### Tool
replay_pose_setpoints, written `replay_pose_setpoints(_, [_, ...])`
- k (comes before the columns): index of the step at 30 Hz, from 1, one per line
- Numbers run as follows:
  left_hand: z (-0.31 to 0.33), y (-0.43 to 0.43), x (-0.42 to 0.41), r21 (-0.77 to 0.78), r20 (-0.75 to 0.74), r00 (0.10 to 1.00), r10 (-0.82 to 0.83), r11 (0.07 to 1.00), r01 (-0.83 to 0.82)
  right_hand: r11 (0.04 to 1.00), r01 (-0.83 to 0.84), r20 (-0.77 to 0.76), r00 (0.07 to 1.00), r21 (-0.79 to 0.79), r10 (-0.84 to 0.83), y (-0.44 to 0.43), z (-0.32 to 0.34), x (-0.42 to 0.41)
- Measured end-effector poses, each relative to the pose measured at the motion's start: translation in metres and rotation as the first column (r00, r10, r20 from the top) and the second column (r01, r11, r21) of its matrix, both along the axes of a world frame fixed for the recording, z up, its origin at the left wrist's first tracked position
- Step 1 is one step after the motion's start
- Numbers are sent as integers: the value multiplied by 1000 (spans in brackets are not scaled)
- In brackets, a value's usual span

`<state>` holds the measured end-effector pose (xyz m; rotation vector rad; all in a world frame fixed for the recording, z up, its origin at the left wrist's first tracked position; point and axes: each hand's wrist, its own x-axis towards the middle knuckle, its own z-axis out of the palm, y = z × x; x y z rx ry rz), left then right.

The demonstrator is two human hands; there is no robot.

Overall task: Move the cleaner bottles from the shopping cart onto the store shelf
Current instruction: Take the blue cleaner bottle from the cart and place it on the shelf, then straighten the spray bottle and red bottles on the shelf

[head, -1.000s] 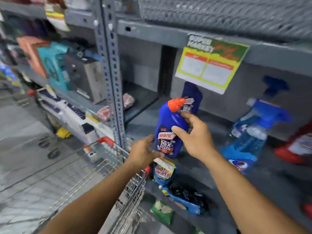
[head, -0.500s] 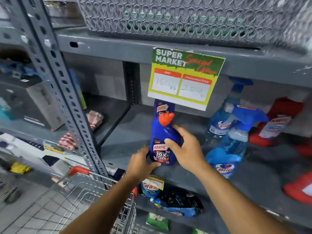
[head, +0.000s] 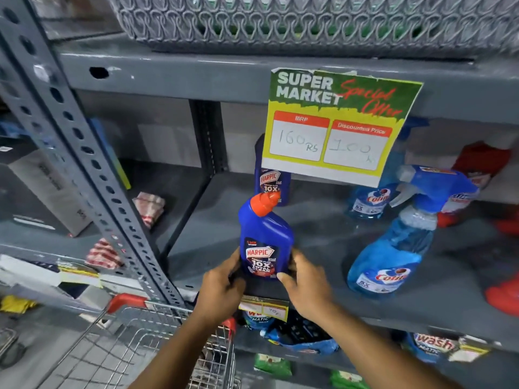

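now seating bottle [head: 265, 240] at shelf [head: 323, 240] front edge.
left hand [head: 222, 287] and right hand [head: 304, 287] both grip its base; early release risks tipping off.

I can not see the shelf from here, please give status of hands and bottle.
Left hand and right hand both on Harpic bottle, low at its sides. Bottle upright at shelf front edge. Second Harpic behind, spray bottle to the right, apart.

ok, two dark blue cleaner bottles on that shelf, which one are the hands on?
The front bottle with the orange cap showing, at the shelf's front edge. Both hands, left and right, grip its base; the other bottle stands behind, half hidden by the price sign.
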<state>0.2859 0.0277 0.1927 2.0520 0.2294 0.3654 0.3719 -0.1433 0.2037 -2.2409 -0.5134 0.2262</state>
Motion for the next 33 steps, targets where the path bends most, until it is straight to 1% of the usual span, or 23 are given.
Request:
replay_pose_setpoints(6, [1,-4,-1,20,10,1000,26,999,-26,1000,-8,5,1000,-3,8,3,1,-3])
replay_pose_setpoints(8, [0,-5,-1,5,6,999,33,999,-33,1000,-6,-22,1000,14,7,2,2,-5])
replay_pose_setpoints(10, [-1,-7,0,-42,15,999,46,998,-46,998,-13,-38,999,54,15,-6,5,-11])
replay_pose_setpoints(11, [-2,-9,-3,-81,20,995,102,992,-100,995,-24,-50,998,96,29,-13,5,-16])
replay_pose_setpoints(12, [-4,-11,-7,-108,22,979,205,974,-201,990,-28,-71,997,139,38,-26,4,-22])
replay_pose_setpoints(13, [-6,-16,-14,-107,44,943,331,940,-325,985,-25,-92,995,172,42,-42,2,-30])
replay_pose_setpoints(14, [-9,-24,-23,-83,107,900,422,906,-415,983,-13,-89,996,181,29,-62,-2,-38])
replay_pose_setpoints(15, [-12,-36,-32,-51,202,873,444,895,-444,985,21,-40,999,170,-14,-84,-5,-46])
replay_pose_setpoints(16, [-13,-51,-40,-22,294,871,394,913,-407,984,89,44,994,153,-97,-104,-7,-53])
replay_pose_setpoints(17, [-12,-70,-45,16,357,891,281,952,-306,965,197,118,968,173,-219,-123,-10,-55])
replay_pose_setpoints(18, [-11,-89,-46,72,378,917,130,983,-169,927,308,153,927,213,-343,-141,-13,-53])
replay_pose_setpoints(19, [-7,-107,-40,111,354,935,-9,993,-32,887,388,144,891,250,-430,-156,-14,-47])
replay_pose_setpoints(20, [-2,-123,-28,98,304,946,-111,992,85,853,441,107,869,279,-484,-165,-12,-39])
replay_pose_setpoints(21, [3,-137,-14,45,232,958,-170,986,163,840,460,47,869,288,-493,-169,-7,-30])
replay_pose_setpoints(22, [10,-150,1,-30,137,969,-208,976,214,857,441,-17,891,267,-454,-170,-3,-22])
replay_pose_setpoints(24, [18,-169,30,-171,-54,968,-244,958,232,920,336,-88,942,202,-324,-168,2,-11])
replay_pose_setpoints(25, [16,-175,40,-198,-94,962,-257,952,235,938,298,-87,954,176,-287,-166,3,-9])
replay_pose_setpoints(28, [8,-180,52,-180,-47,956,-291,943,278,949,292,-97,955,116,-281,-161,0,-6])
replay_pose_setpoints(30, [0,-181,55,-162,-13,954,-298,943,292,944,296,-112,953,143,-282,-162,-1,-3])
replay_pose_setpoints(31, [-2,-181,56,-173,-7,960,-281,945,276,944,285,-96,957,166,-272,-161,0,-2])
replay_pose_setpoints(33, [-6,-175,55,-210,-19,972,-234,951,225,953,255,-62,967,165,-248,-155,4,-2])
